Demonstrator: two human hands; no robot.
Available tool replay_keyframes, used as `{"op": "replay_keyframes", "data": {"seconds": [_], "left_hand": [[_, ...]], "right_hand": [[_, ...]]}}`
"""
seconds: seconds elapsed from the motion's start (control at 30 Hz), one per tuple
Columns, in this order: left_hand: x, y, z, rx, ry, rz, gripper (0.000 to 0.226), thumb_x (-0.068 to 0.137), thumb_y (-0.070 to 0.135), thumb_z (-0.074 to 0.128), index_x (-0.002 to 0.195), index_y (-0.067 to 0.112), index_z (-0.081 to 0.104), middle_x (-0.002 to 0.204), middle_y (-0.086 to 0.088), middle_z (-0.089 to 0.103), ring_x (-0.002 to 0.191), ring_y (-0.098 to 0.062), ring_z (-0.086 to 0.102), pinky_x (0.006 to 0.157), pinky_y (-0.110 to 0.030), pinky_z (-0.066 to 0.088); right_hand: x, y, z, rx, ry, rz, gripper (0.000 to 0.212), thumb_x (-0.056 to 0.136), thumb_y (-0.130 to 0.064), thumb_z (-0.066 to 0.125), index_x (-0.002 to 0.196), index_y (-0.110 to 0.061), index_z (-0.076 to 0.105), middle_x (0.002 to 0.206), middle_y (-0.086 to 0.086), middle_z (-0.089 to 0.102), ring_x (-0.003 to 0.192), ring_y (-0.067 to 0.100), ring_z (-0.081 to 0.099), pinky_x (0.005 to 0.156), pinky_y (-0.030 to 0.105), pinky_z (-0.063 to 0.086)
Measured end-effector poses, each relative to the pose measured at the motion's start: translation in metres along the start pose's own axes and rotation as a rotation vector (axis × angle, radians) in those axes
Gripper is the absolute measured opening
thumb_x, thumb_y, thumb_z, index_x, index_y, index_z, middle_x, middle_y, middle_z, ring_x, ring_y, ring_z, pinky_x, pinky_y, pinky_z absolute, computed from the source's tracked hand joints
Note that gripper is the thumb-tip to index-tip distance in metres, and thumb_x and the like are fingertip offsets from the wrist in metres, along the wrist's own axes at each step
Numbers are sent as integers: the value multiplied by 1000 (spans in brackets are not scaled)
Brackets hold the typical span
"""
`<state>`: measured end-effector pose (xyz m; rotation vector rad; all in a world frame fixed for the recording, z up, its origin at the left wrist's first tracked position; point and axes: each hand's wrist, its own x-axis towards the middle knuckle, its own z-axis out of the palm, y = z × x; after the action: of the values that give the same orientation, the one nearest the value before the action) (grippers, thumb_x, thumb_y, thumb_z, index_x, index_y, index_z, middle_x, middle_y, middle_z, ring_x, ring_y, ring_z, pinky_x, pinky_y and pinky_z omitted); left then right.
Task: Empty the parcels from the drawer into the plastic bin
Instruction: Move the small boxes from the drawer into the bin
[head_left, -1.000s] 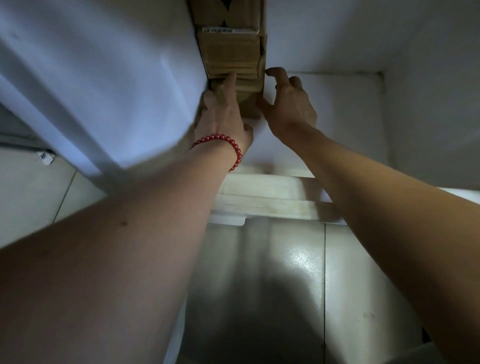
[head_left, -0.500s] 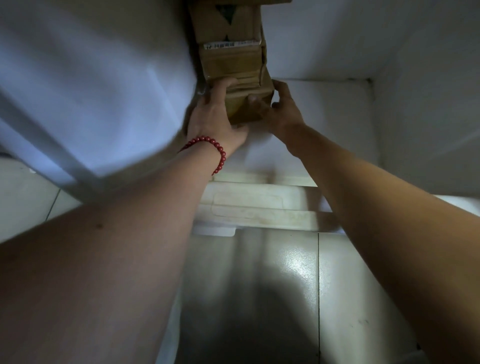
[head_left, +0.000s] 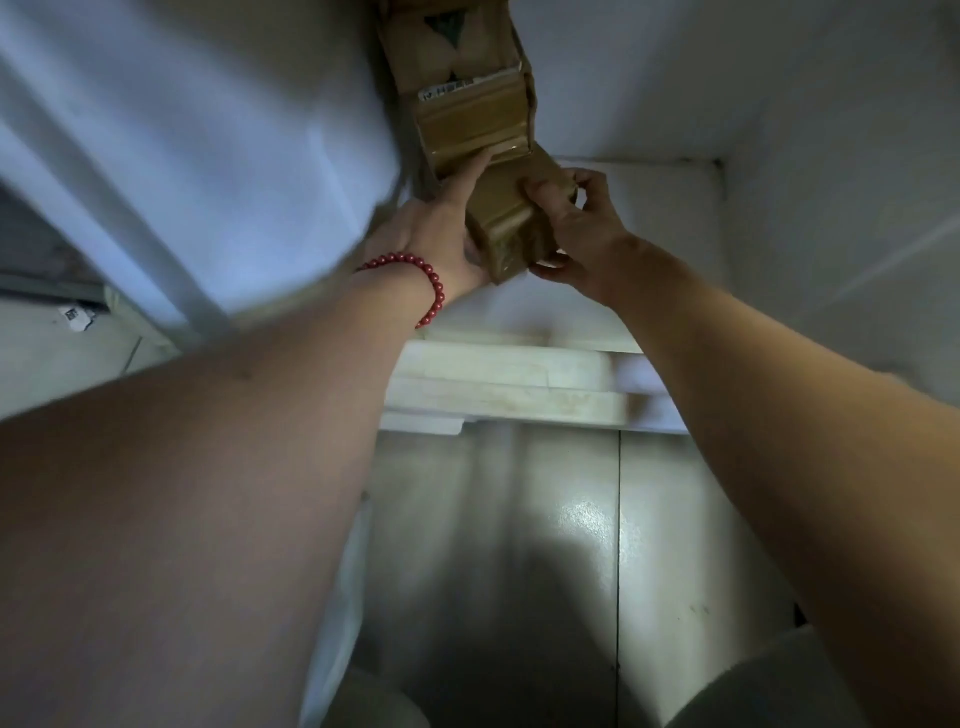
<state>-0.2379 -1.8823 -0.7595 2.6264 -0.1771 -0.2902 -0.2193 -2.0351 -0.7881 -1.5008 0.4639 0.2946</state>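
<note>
The task looks to be in its early or middle part. The near parcel (head_left: 511, 218) is tilted and seems lifted off the drawer (head_left: 649, 208) floor, at the near end of a row of brown boxes along the drawer's left side. It is not yet out: it is over the drawer, touching the second parcel (head_left: 472, 127) at its far end.

The right hand (head_left: 576, 234) grips the near parcel, fingers curled over its right and near edges. The left hand (head_left: 431, 228), with a red bracelet (head_left: 428, 280) at the wrist, lies with fingers straight against the parcel's left side, one fingertip reaching the second parcel.

Left to do, as I judge it: carry this box to the bin, then take the second parcel and the far parcel (head_left: 447, 47) beyond it. I cannot pick out the bin with any certainty here, so how many parcels it holds is unknown.
</note>
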Motion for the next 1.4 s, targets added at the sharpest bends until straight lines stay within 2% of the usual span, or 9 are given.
{"op": "replay_keyframes", "data": {"seconds": [0.2, 0.33, 0.47, 0.6, 0.83, 0.97, 1.13, 1.23, 1.4], "left_hand": [[-27, 10, -19, 277, 89, 49, 77, 87, 33, 63, 148, 40, 16, 142, -10, 43, 123, -35, 47, 98, -48, 45], [-50, 15, -32, 372, 88, 17, 75, 88, 36, 58, 150, 32, 16, 147, -12, 37, 130, -36, 39, 101, -46, 41], [-82, 32, -39, 415, 85, 81, 72, 89, 38, 56, 150, 31, 18, 145, -12, 39, 125, -37, 43, 97, -46, 41], [-114, 48, -44, 213, 102, 104, 69, 86, 38, 59, 146, 31, 27, 140, -11, 45, 123, -34, 46, 98, -48, 44], [-188, 73, -61, 38, 100, 183, 71, 87, 37, 61, 147, 30, 25, 147, -4, 37, 129, -27, 43, 101, -41, 42], [-228, 75, -65, -138, 112, 155, 81, 80, 36, 73, 146, 24, 28, 147, -4, 38, 131, -23, 40, 105, -35, 36], [-266, 78, -57, -295, 100, 144, 78, 74, 34, 79, 137, 14, 38, 134, -6, 51, 124, -22, 48, 104, -39, 41], [-279, 77, -59, -407, 70, 131, 82, 72, 34, 81, 138, 22, 34, 137, -1, 47, 123, -20, 49, 104, -41, 43], [-289, 74, -58, -543, 91, 58, 61, 81, 42, 71, 125, 43, 29, 133, 2, 53, 112, -19, 57, 90, -35, 49]], "right_hand": [[-36, -7, -8, -109, 174, 69, 33, 91, -39, 59, 114, -37, 36, 122, 8, 49, 101, 29, 57, 73, 40, 57], [-69, -18, -34, -251, 336, 74, 40, 83, -46, 64, 112, -37, 39, 123, 8, 47, 102, 31, 54, 86, 48, 54], [-114, -31, -52, -394, 428, -12, 46, 87, -44, 62, 125, -24, 44, 123, 7, 43, 97, 22, 52, 96, 32, 45], [-169, -43, -53, -320, 435, -173, 50, 89, -43, 59, 131, -21, 42, 115, 5, 43, 118, 32, 43, 99, 42, 46], [-275, -22, -68, -164, 309, -193, 26, 66, -56, 64, 86, -46, 51, 109, 1, 64, 102, 21, 62, 89, 46, 54], [-320, -14, -78, -49, 194, -256, 17, 93, -35, 58, 104, -28, 48, 92, -1, 62, 80, 13, 61, 64, 27, 50], [-344, -10, -81, 4, 189, -262, 36, 96, -34, 55, 122, -21, 34, 102, -2, 63, 89, 16, 67, 59, 19, 52], [-348, -12, -74, -33, 230, -250, 32, 98, -33, 51, 114, -15, 31, 91, -3, 58, 72, 7, 61, 50, 15, 49], [-344, -9, -65, -14, 208, -186, 36, 97, -44, 50, 113, -15, 35, 85, 2, 56, 76, 16, 59, 57, 23, 49]]}}
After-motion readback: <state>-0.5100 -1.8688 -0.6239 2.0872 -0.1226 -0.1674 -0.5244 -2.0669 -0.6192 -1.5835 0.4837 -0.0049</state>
